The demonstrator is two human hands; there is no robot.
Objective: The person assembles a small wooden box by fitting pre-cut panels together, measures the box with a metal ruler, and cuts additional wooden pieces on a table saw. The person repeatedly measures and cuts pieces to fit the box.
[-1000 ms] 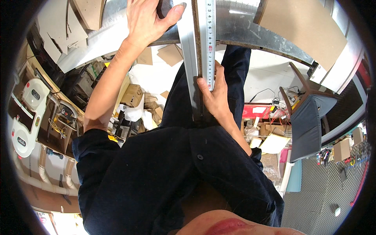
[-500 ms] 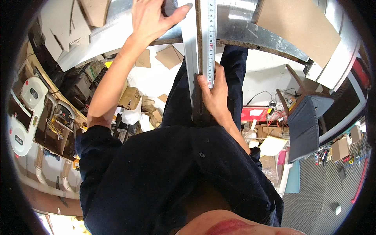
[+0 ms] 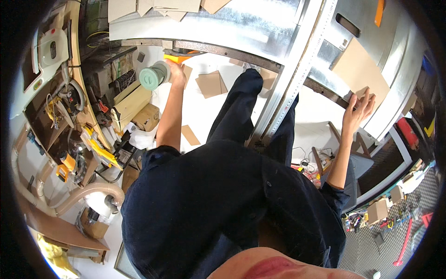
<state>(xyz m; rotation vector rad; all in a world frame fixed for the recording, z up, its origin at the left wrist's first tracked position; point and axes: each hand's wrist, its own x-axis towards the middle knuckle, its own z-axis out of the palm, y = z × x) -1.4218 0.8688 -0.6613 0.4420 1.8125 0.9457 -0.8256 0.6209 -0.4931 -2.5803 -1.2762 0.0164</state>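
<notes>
Bare hands at a metal table, seen from above; clock directions are taken from the centre of the view. The left hand [image 3: 176, 73] lies at 11 o'clock, its forearm rising almost straight toward 12 from a dark sleeve; it meets a yellow-and-orange object [image 3: 176, 58] at the front edge of the table [image 3: 246, 28]. Its fingers are partly hidden, so whether it grasps this object or merely touches it cannot be told. The right hand [image 3: 358, 109] lies between 2 and 3 o'clock, its forearm inclined slightly toward 1; the fingers are spread and unclenched, pointing away from the body, with the tips over the near part of a brown board [image 3: 361, 69]. The board, at 2 o'clock, is flat, thin and plain, with straight edges, and is set obliquely on the table. The yellow-and-orange object, at 11 o'clock, is bright and smooth, with a dark part along its upper side. Between the hands, a pale metal rail [image 3: 290, 63] crosses the table edge toward 1 o'clock, a graduated white strip [image 3: 304, 72] along its right side. A pale green lidded cylinder [image 3: 151, 78] stands just beside the left hand, toward its 9 o'clock.
</notes>
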